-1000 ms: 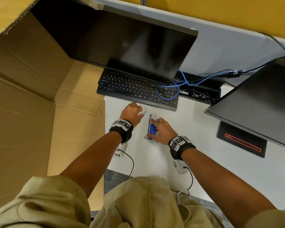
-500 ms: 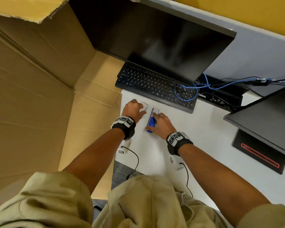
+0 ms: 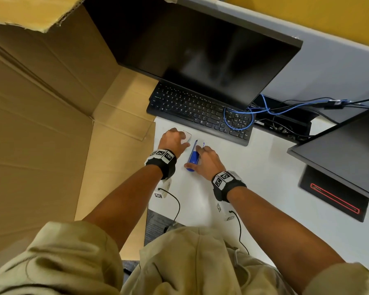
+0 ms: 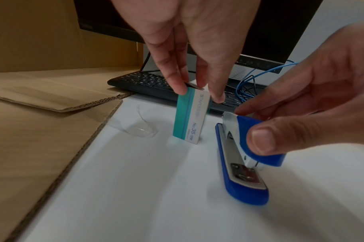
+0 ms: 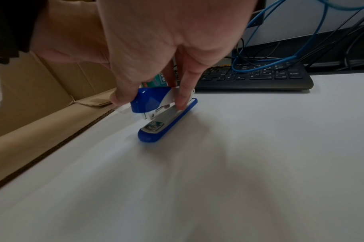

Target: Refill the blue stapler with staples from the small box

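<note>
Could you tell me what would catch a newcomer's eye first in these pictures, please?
Most striking is the blue stapler lying on the white desk just in front of the keyboard, with the right hand gripping its top. Right beside it, the left hand pinches a small teal-and-white staple box, stood on end on the desk. A big sheet of brown cardboard fills the left side.

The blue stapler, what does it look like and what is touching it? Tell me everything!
The blue plastic stapler lies flat on the white desk, right beside the small teal and white staples box. It has a long blue base with a silver metal plate on top, and a blue and white top arm raised a little above the base. The right hand holds that top arm between thumb and fingers. The left hand holds only the box.
</note>
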Available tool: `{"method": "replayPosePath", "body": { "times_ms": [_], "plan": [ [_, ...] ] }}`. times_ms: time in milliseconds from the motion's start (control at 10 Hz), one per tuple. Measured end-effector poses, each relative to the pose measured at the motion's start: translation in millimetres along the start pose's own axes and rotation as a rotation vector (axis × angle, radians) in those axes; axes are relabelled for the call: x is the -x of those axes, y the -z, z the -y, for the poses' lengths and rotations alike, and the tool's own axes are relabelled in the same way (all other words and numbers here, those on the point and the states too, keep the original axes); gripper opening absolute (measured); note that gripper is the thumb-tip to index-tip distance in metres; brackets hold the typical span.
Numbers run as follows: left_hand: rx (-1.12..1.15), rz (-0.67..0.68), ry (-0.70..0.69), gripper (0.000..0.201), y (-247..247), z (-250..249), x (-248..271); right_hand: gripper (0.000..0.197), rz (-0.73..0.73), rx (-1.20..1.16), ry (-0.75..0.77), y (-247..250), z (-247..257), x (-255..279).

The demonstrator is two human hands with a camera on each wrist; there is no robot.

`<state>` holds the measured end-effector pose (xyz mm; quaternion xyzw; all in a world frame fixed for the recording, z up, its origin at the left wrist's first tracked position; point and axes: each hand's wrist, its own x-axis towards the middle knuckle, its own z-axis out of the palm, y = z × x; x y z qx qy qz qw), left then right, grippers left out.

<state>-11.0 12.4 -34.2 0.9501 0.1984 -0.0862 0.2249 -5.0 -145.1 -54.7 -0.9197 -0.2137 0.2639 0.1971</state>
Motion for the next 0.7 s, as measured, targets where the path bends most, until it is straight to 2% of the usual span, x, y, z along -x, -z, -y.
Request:
{"method": "replayPosePath", "body": {
  "times_ms": [500,600,700],
  "plan": [
    [0.036,-0.005,0.019,0.044,11.0,-5.8,8.3,0.075,-0.027,0.052,0.004,11.8,8.8,7.4],
    [0.057,-0.043,0.017,0.042,13.6,-3.9,8.9,0.064,-0.113,0.135,0.040,20.6,5.5,10.6],
    [0.063,-0.080,0.032,0.038,15.8,-0.4,7.1,0.056,-0.202,0.107,0.033,31.6,-1.6,9.8]
  ]
}}
